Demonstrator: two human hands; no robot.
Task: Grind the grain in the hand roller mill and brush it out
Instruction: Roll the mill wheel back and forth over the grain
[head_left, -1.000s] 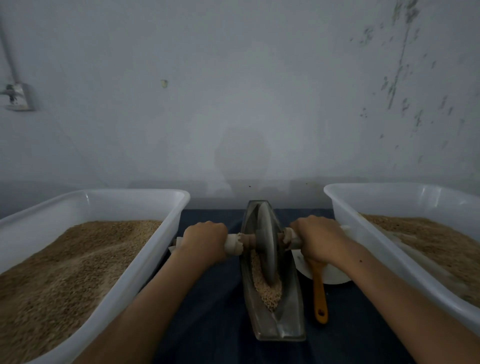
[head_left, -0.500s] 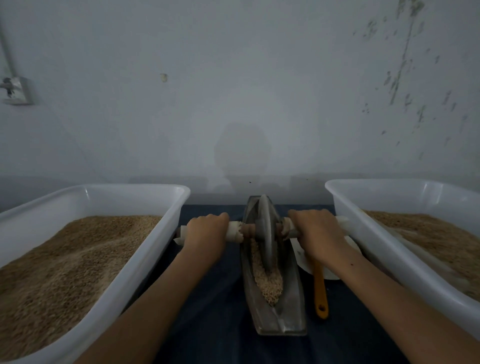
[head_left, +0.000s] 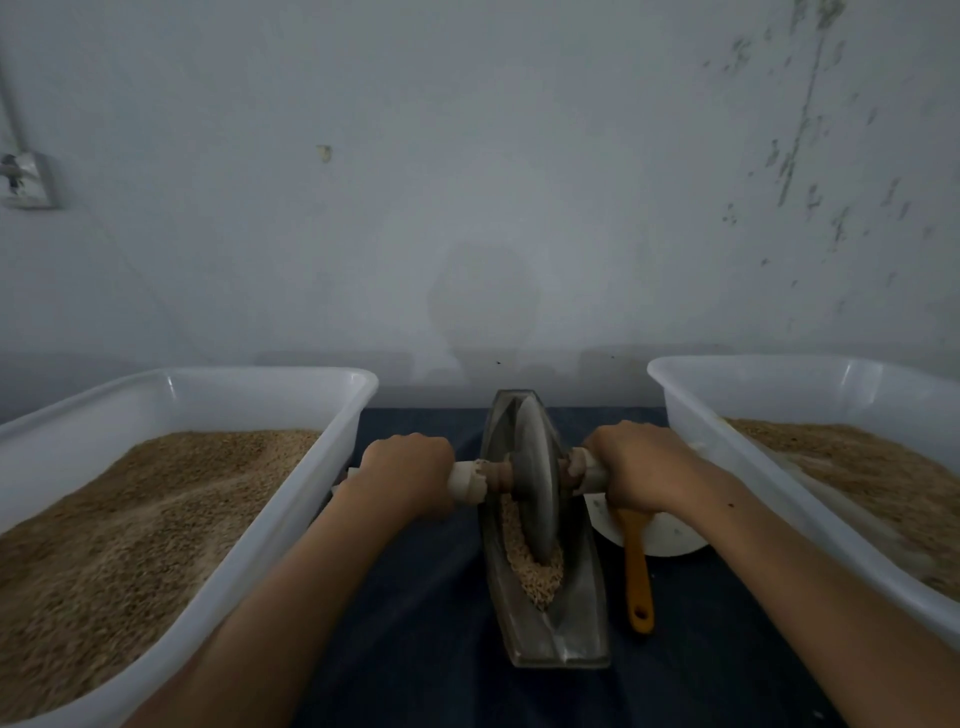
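A boat-shaped metal trough (head_left: 569, 631) lies lengthwise on the dark cloth in the middle. A grey roller wheel (head_left: 535, 478) stands upright in it, on an axle with pale handles at both ends. My left hand (head_left: 408, 475) grips the left handle (head_left: 467, 480). My right hand (head_left: 636, 465) grips the right handle, which it mostly hides. Tan grain (head_left: 535, 569) lies in the trough, heaped at the wheel's near side. A brush with an orange handle (head_left: 638, 577) lies just right of the trough, its head hidden under my right hand.
A white tub (head_left: 291, 519) of grain stands at the left, and another white tub (head_left: 779, 499) of grain at the right. A white dish (head_left: 667, 535) sits under the brush. The wall rises close behind the trough.
Both hands rolled the wheel away along the trough, then drew it a little back toward me. The grain heap stays at the wheel's near side.
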